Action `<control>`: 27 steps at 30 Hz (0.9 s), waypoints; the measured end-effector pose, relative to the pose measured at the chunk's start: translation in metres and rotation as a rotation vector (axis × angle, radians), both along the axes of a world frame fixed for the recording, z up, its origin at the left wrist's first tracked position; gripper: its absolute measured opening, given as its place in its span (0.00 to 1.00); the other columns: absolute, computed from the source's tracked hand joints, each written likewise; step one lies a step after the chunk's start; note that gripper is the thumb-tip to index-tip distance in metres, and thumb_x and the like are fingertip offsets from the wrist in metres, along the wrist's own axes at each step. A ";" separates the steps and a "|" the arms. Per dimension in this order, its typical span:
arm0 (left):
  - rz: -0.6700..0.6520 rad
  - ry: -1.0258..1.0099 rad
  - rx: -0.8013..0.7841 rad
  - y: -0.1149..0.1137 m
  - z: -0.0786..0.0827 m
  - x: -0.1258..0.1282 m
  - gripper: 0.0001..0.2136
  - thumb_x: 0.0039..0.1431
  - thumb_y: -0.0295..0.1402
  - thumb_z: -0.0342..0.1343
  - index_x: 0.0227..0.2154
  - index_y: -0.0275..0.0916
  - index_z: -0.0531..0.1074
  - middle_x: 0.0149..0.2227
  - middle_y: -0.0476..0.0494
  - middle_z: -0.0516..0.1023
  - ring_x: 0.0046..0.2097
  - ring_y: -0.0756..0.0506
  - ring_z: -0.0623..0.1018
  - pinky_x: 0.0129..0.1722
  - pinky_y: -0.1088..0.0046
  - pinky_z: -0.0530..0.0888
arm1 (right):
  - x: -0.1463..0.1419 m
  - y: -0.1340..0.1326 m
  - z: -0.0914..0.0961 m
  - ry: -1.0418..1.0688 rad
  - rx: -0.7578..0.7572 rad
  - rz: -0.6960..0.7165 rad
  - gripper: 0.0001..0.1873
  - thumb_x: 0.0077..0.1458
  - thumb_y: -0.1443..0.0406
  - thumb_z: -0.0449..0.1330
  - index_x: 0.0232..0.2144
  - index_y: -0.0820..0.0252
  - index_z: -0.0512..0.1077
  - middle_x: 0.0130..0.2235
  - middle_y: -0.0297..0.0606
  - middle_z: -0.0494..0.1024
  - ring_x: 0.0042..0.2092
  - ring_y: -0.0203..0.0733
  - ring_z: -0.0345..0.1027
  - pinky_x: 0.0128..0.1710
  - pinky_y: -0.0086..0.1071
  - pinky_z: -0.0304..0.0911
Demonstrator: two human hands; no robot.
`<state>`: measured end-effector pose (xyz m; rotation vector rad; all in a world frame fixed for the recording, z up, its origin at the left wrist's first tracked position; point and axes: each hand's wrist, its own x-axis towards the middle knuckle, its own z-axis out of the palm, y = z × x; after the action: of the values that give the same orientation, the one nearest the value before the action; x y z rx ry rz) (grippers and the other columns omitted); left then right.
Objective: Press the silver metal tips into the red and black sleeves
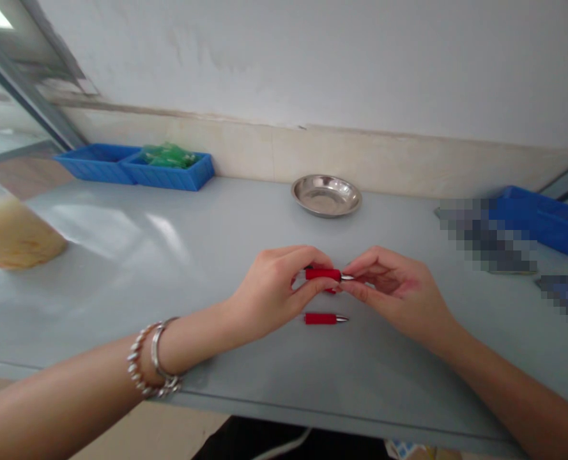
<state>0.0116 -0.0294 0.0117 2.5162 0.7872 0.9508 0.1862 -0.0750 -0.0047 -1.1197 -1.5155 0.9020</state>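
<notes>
Between thumb and fingers, my left hand (pixel 284 278) grips the red barrel of a pen part (pixel 322 274) with a silver cone tip pointing right. Thumb and fingertips of my right hand (pixel 396 281) close around that silver tip. On the table just below lies a second red pen part (pixel 320 319), its silver tip also to the right. Another bit of red shows under my left thumb, mostly hidden by the hands. Bracelets circle my left wrist.
A round steel dish (pixel 326 195) stands by the wall. Blue bins (pixel 168 179) sit at the back left, one with green bags (pixel 168 155). A tub of yellowish contents (pixel 15 233) is at left. A blue bin (pixel 542 217) and blurred-out flat objects (pixel 489 239) lie at right.
</notes>
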 end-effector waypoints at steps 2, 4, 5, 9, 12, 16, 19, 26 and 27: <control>0.003 0.004 0.018 0.000 -0.001 0.000 0.03 0.51 0.27 0.57 0.30 0.36 0.71 0.23 0.54 0.71 0.25 0.56 0.69 0.27 0.83 0.65 | 0.000 0.000 0.000 -0.003 -0.003 -0.008 0.05 0.44 0.66 0.63 0.25 0.58 0.68 0.26 0.33 0.74 0.29 0.33 0.70 0.29 0.25 0.66; 0.005 0.004 0.027 0.000 -0.001 -0.001 0.03 0.50 0.27 0.57 0.30 0.36 0.71 0.22 0.54 0.70 0.26 0.56 0.69 0.27 0.83 0.65 | 0.001 0.001 0.001 -0.016 -0.003 -0.026 0.05 0.45 0.66 0.62 0.25 0.58 0.68 0.27 0.33 0.74 0.29 0.33 0.70 0.29 0.26 0.66; 0.005 0.005 0.027 0.000 -0.001 -0.001 0.03 0.50 0.27 0.57 0.30 0.36 0.71 0.22 0.54 0.70 0.26 0.56 0.69 0.27 0.83 0.65 | 0.001 0.001 0.001 -0.026 -0.001 -0.039 0.05 0.44 0.67 0.62 0.25 0.58 0.68 0.26 0.33 0.74 0.29 0.34 0.70 0.28 0.26 0.66; 0.007 0.007 0.024 0.000 -0.001 -0.001 0.03 0.50 0.27 0.57 0.30 0.37 0.71 0.24 0.54 0.71 0.25 0.56 0.68 0.27 0.83 0.65 | 0.002 0.001 0.001 -0.056 0.005 -0.073 0.05 0.44 0.66 0.62 0.25 0.58 0.68 0.26 0.34 0.75 0.28 0.35 0.70 0.28 0.28 0.66; 0.004 -0.006 0.016 0.000 -0.001 -0.001 0.03 0.50 0.27 0.57 0.30 0.37 0.71 0.25 0.53 0.72 0.24 0.56 0.67 0.27 0.82 0.65 | 0.002 0.001 -0.001 -0.059 0.003 -0.080 0.05 0.45 0.65 0.62 0.26 0.58 0.68 0.26 0.34 0.75 0.29 0.35 0.70 0.28 0.28 0.66; -0.002 -0.012 -0.026 0.001 -0.002 -0.002 0.03 0.51 0.28 0.57 0.30 0.36 0.71 0.26 0.52 0.73 0.24 0.56 0.66 0.27 0.81 0.64 | 0.003 0.001 -0.002 -0.046 -0.019 -0.087 0.06 0.45 0.64 0.62 0.27 0.58 0.68 0.27 0.34 0.75 0.29 0.35 0.70 0.29 0.27 0.66; -0.026 -0.010 -0.068 0.002 -0.003 -0.002 0.03 0.53 0.29 0.55 0.30 0.35 0.70 0.28 0.50 0.73 0.25 0.55 0.67 0.27 0.81 0.65 | 0.003 0.000 -0.001 -0.049 -0.031 -0.089 0.06 0.45 0.63 0.62 0.28 0.57 0.68 0.27 0.34 0.75 0.30 0.35 0.70 0.29 0.28 0.66; -0.064 -0.036 -0.123 0.000 -0.002 0.000 0.01 0.56 0.27 0.51 0.30 0.35 0.66 0.29 0.48 0.72 0.31 0.52 0.71 0.30 0.79 0.67 | 0.003 0.000 -0.001 -0.070 -0.028 -0.088 0.07 0.46 0.62 0.61 0.28 0.58 0.68 0.28 0.35 0.75 0.30 0.36 0.70 0.29 0.30 0.66; -0.071 -0.032 -0.131 0.001 -0.002 0.000 0.01 0.56 0.27 0.51 0.30 0.35 0.65 0.29 0.48 0.72 0.31 0.52 0.71 0.30 0.79 0.67 | 0.003 0.000 -0.001 -0.074 -0.026 -0.087 0.07 0.46 0.62 0.61 0.28 0.58 0.68 0.28 0.35 0.75 0.30 0.36 0.70 0.29 0.30 0.66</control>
<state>0.0114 -0.0288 0.0094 2.3941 0.7213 0.8845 0.1889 -0.0747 -0.0058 -1.2403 -1.5067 0.8304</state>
